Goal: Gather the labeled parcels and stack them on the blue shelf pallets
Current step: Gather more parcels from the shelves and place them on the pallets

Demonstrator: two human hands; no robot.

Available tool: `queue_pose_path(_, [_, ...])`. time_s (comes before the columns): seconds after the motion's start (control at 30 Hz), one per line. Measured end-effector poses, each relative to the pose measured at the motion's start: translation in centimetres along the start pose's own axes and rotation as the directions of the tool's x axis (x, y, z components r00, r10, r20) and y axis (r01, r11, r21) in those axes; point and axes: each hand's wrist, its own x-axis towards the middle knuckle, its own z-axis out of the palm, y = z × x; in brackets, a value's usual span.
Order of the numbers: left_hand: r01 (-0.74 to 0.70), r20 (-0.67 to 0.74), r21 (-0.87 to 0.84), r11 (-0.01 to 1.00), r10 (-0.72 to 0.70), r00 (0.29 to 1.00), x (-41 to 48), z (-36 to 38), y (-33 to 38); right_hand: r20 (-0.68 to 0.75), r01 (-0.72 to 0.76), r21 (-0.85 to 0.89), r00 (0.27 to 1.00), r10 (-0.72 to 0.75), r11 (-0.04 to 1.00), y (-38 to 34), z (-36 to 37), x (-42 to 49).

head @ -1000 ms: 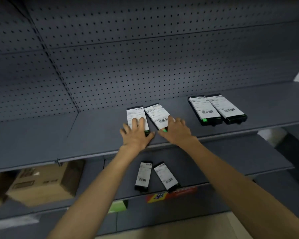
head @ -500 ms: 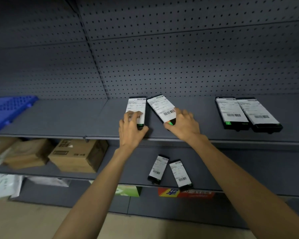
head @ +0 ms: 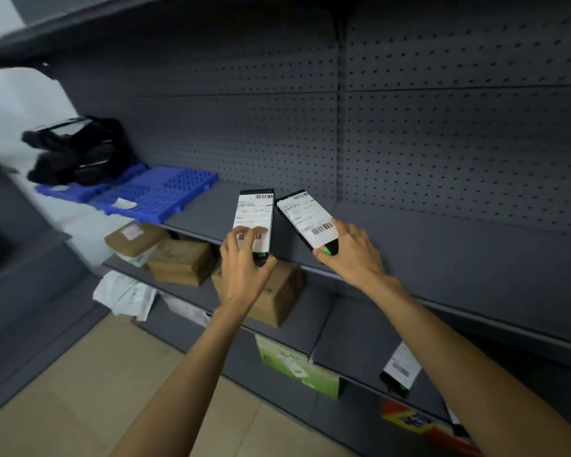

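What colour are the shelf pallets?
The pallets are bright blue; the head view shows them best.

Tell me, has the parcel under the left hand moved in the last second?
Yes. The parcel went left: before it was right of the pegboard seam, now it is left of it, nearer the blue pallet.

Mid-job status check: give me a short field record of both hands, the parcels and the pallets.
left hand: grips near end of left parcel
right hand: grips near end of right parcel
parcels: side by side, labels up, at front edge of shelf; unclear whether lifted
blue pallets: to the left on same shelf; black bag on far one
below: cardboard boxes, another labeled parcel
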Motion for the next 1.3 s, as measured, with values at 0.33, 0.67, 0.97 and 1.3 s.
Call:
queue_pose_path(0.33, [0.156, -0.198, 0.133, 0.979, -0.128, 0.972, 5.1, -18.8, -23.4, 0.052, 0.264, 0.133, 0.961, -0.273, 0.955, -27.4, 14.2, 7.5])
queue_pose_path(0.67, [0.175, -0.223, 0.166, 0.97, -0.136, 0.965, 13.2, -25.1, -37.0, 0.075, 0.326, 0.119, 0.939, -0.335, 0.938, -40.5, 22.8, 16.3])
queue_pose_path(0.97, [0.078, -0.066, 0.165, 0.983, -0.068, 0.996, 29.2, -20.6, -42.6, 0.039, 0.238, 0.11, 0.969, -0.243, 0.965, -40.4, 25.8, 30.6])
queue_pose_path(1.3, [0.023, 0.258, 0.119, 0.993, -0.053, 0.965, 40.3, -14.7, -47.5, 0.11, 0.02, 0.018, 0.994, -0.022, 1.0, -38.0, 30.1, 37.2])
